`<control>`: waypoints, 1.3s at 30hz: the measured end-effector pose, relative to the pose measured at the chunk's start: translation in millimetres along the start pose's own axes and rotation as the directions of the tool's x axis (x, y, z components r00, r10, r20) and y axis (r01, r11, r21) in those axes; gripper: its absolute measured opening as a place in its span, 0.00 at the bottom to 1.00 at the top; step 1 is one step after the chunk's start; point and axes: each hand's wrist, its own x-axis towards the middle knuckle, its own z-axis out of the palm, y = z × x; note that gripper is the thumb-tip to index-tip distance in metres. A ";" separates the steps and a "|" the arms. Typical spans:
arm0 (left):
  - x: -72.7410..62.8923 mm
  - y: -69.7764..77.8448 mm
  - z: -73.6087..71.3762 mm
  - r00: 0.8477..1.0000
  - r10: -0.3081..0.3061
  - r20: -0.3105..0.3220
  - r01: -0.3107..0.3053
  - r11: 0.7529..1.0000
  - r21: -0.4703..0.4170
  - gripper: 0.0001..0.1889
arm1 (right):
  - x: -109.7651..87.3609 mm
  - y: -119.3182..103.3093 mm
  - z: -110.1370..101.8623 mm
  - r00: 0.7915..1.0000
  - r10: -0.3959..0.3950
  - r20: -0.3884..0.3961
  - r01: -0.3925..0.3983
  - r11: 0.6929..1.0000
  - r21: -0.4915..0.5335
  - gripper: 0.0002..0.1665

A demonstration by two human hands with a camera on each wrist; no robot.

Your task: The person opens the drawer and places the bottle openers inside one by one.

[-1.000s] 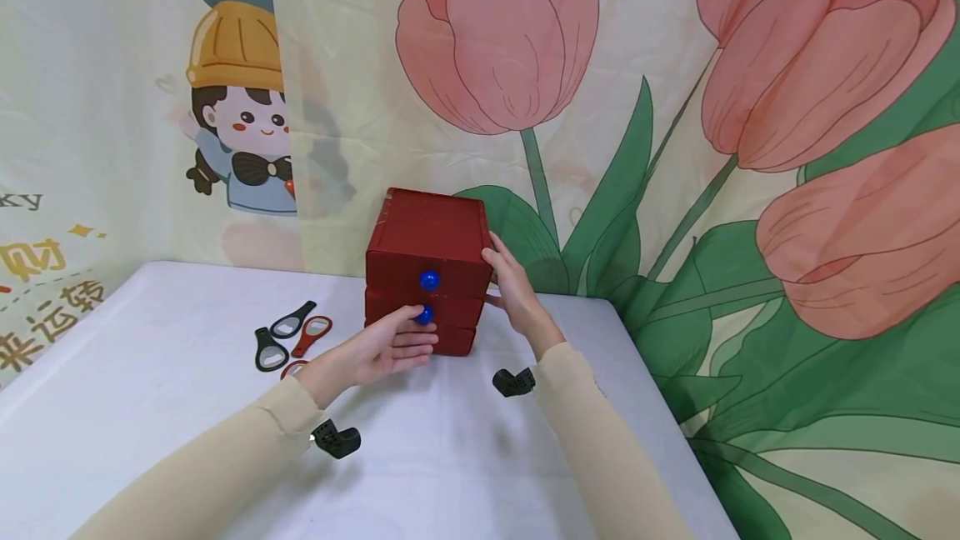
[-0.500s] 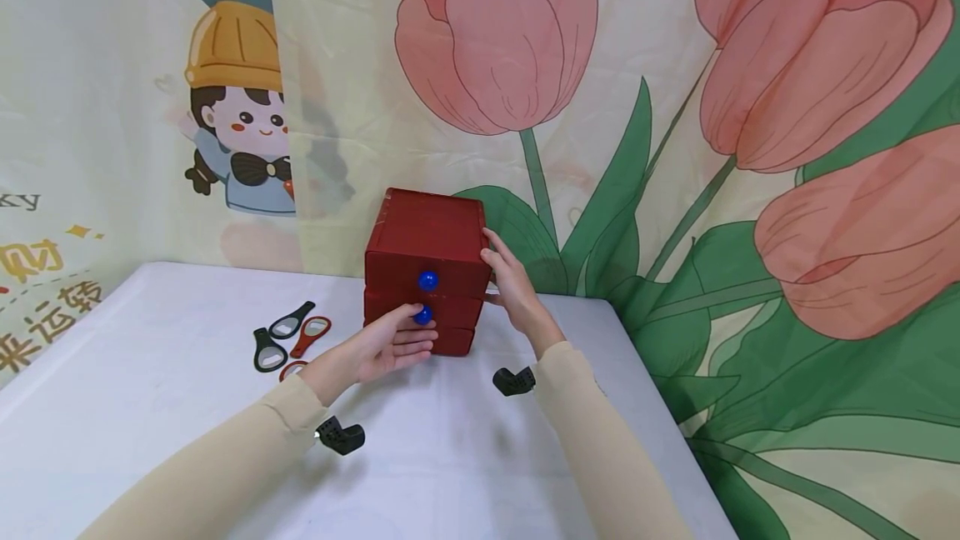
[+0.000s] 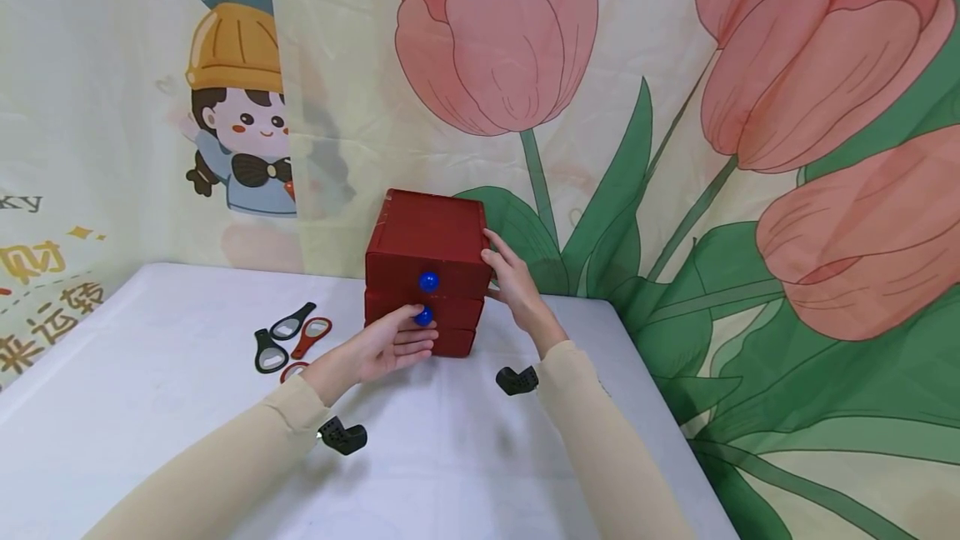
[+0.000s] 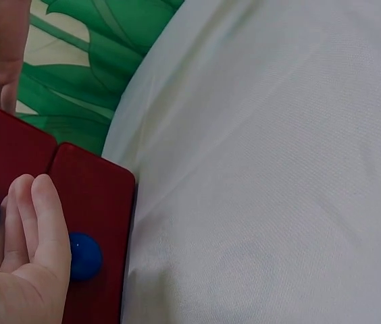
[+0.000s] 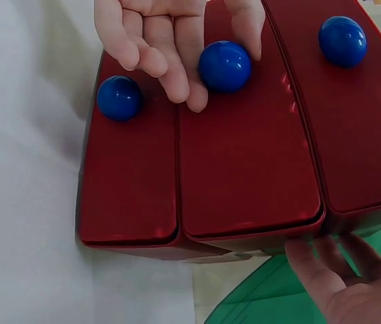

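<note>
A dark red box of three stacked drawers (image 3: 427,227) stands at the back of the table. Each drawer front bears a round blue knob. My left hand (image 3: 382,346) pinches the middle knob (image 5: 225,66) between thumb and index finger, its other fingers extended below. The top knob (image 3: 429,282) and the bottom knob (image 5: 119,98) are untouched. Against the box's right side rests my right hand (image 3: 519,292), its fingers fairly straight near the upper drawers, as the right wrist view shows. All three drawers look closed or nearly so.
Left of the box lie several ring-headed tools resembling bottle openers, including a black one (image 3: 271,351) and a red one (image 3: 311,336). They rest on a white-covered table (image 3: 180,407). A printed tulip backdrop (image 3: 517,40) hangs directly behind.
Almost nothing: the left wrist has turned slightly, while both hands keep their places on the box and the drawers look the same.
</note>
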 end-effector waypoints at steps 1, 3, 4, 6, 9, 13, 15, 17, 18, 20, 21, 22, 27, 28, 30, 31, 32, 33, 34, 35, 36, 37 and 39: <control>0.0 0.0 0.1 1.000 -0.002 -0.004 0.002 1.000 -0.005 0.32 | -0.1 -0.2 0.4 1.000 -0.002 -0.002 0.002 1.000 -0.002 0.33; -0.2 0.3 0.2 1.000 -0.003 -0.003 0.003 1.000 -0.007 0.33 | 0.1 -0.1 1.0 1.000 -0.003 -0.006 0.003 1.000 -0.004 0.33; -0.5 0.4 0.4 1.000 -0.003 -0.003 0.003 1.000 -0.008 0.33 | 0.3 0.2 1.4 1.000 -0.003 -0.008 0.003 1.000 -0.006 0.33; -0.9 0.8 0.7 1.000 -0.004 -0.004 0.004 1.000 -0.010 0.33 | 0.4 0.7 2.2 1.000 0.001 -0.013 -0.001 1.000 -0.008 0.33; -1.4 0.6 0.7 1.000 0.001 -0.003 -0.001 1.000 -0.007 0.34 | 0.7 1.8 3.5 1.000 0.007 -0.018 -0.007 1.000 -0.005 0.33; -0.8 0.2 0.7 1.000 0.009 -0.007 -0.009 1.000 0.000 0.35 | 0.5 3.0 3.6 1.000 0.004 -0.017 -0.004 1.000 0.005 0.33; -0.4 0.4 0.9 1.000 0.010 -0.013 -0.010 1.000 0.003 0.34 | 0.5 3.4 3.5 1.000 0.003 -0.016 -0.003 1.000 0.008 0.33; 0.1 0.6 1.2 1.000 0.012 -0.019 -0.012 1.000 0.006 0.33 | 0.4 3.7 3.2 1.000 0.003 -0.015 -0.003 1.000 0.011 0.33; 0.1 0.8 1.5 1.000 0.013 -0.021 -0.013 1.000 0.006 0.33 | 0.4 3.8 3.0 1.000 0.004 -0.015 -0.004 1.000 0.013 0.33; 0.0 1.1 1.9 1.000 0.014 -0.026 -0.014 1.000 0.006 0.32 | 0.3 3.9 2.8 1.000 0.004 -0.014 -0.004 1.000 0.015 0.33; -0.2 1.1 2.0 1.000 0.016 -0.027 -0.015 1.000 0.007 0.31 | 0.2 3.9 2.7 1.000 0.005 -0.013 -0.005 1.000 0.016 0.33; -0.5 1.2 2.2 0.999 0.016 -0.029 -0.016 1.000 0.007 0.31 | 0.1 4.1 2.6 1.000 0.007 -0.013 -0.007 1.000 0.016 0.33; -3.0 0.4 2.5 0.999 0.020 -0.033 -0.020 1.000 0.015 0.31 | 0.2 4.1 2.8 1.000 0.008 -0.009 -0.008 1.000 0.008 0.33; -3.5 0.1 2.5 0.999 0.022 -0.034 -0.021 1.000 0.017 0.31 | 0.3 4.1 2.9 1.000 0.007 -0.008 -0.007 1.000 0.006 0.33; -4.6 -0.4 2.5 0.999 0.024 -0.038 -0.023 1.000 0.018 0.31 | 0.6 4.1 3.2 1.000 0.004 -0.007 -0.004 1.000 0.004 0.34; -5.2 -0.7 2.6 0.999 0.025 -0.041 -0.025 1.000 0.019 0.31 | 0.6 4.3 3.3 1.000 0.005 -0.007 -0.005 1.000 0.005 0.34; -5.8 -1.1 2.6 0.999 0.026 -0.043 -0.025 1.000 0.019 0.31 | 0.6 4.4 3.4 1.000 0.005 -0.006 -0.005 1.000 0.007 0.34; -6.5 -1.4 2.8 0.999 0.027 -0.044 -0.026 1.000 0.017 0.31 | 0.7 4.6 3.4 1.000 0.005 -0.007 -0.005 1.000 0.008 0.33; -7.1 -1.9 3.0 0.999 0.027 -0.045 -0.027 1.000 0.015 0.31 | 0.9 5.0 3.4 1.000 0.006 -0.008 -0.006 1.000 0.009 0.33; -7.7 -2.4 3.1 0.999 0.028 -0.045 -0.027 1.000 0.014 0.31 | 0.9 5.2 3.5 1.000 0.007 -0.009 -0.006 1.000 0.010 0.33; -8.3 -3.0 3.4 0.999 0.029 -0.044 -0.028 0.999 0.015 0.31 | 0.9 5.5 3.4 1.000 0.007 -0.011 -0.007 1.000 0.011 0.33; -9.0 -3.6 3.6 0.999 0.031 -0.043 -0.030 0.999 0.015 0.31 | 0.8 5.7 3.4 1.000 0.008 -0.014 -0.008 1.000 0.011 0.33; -10.4 -4.6 4.2 0.998 0.037 -0.043 -0.036 0.999 0.018 0.30 | 1.2 6.0 3.5 1.000 0.006 -0.018 -0.006 1.000 0.008 0.33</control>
